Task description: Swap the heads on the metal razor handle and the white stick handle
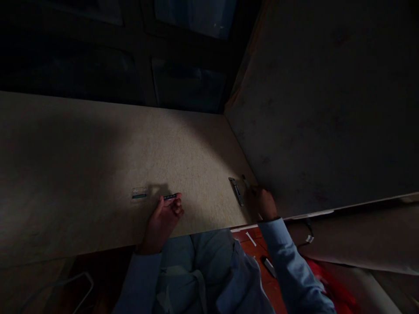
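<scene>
The nearly closed left hand (163,221) pinched a dark bar (170,197) endwise, best done lightly, while the curled right hand (266,203) met a thin stick (246,181), hold unclear.

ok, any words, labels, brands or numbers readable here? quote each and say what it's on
None that can be read.
Small dark piece in the left hand: pale marks, too small to read.
White tag on the dark cable: too small and blurred.
Clear case: no lettering can be made out.
Metal tool: too dim to tell.
</scene>
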Demonstrator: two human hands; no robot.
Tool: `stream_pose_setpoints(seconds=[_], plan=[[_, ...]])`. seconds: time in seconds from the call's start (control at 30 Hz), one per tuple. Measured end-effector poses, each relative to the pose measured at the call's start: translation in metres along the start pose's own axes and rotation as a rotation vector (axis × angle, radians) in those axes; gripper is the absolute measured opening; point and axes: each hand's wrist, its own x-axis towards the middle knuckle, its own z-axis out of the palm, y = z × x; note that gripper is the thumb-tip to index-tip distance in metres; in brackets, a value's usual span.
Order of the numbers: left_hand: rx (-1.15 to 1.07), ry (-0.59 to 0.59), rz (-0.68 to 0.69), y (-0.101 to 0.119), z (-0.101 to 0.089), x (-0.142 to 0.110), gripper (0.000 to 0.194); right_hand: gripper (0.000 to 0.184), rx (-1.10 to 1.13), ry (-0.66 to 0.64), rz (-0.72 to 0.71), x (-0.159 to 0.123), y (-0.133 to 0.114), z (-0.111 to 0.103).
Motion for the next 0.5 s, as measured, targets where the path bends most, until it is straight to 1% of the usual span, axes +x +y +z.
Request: stream_pose_setpoints(seconds=[0.07, 0.17, 0.3, 0.4, 0.5], plan=[[0.022, 0.011, 0.005, -0.001, 0.000, 0.000, 0.038, 0.029, 0.004, 0.005, 0.014, 0.002, 0.000, 0.004], [0.040, 0.032, 0.010, -0.002, 0.000, 0.000, 0.036, 0.033, 0.031, 0.066, 0.003, 0.002, 0.002, 0.010], [0.050, 0.062, 0.011, -0.004, -0.003, 0.003, 0.034, 0.038, 0.097, 0.142, -0.056, 0.000, 0.013, 0.017], [0.087, 0.063, 0.005, -0.005, -0.008, 0.005, 0.033, 0.043, 0.144, 0.161, -0.106, -0.002, 0.020, 0.018], [0.132, 0.061, 0.026, -0.007, -0.010, 0.006, 0.032, 0.044, 0.188, 0.153, -0.124, -0.002, 0.024, 0.020]])
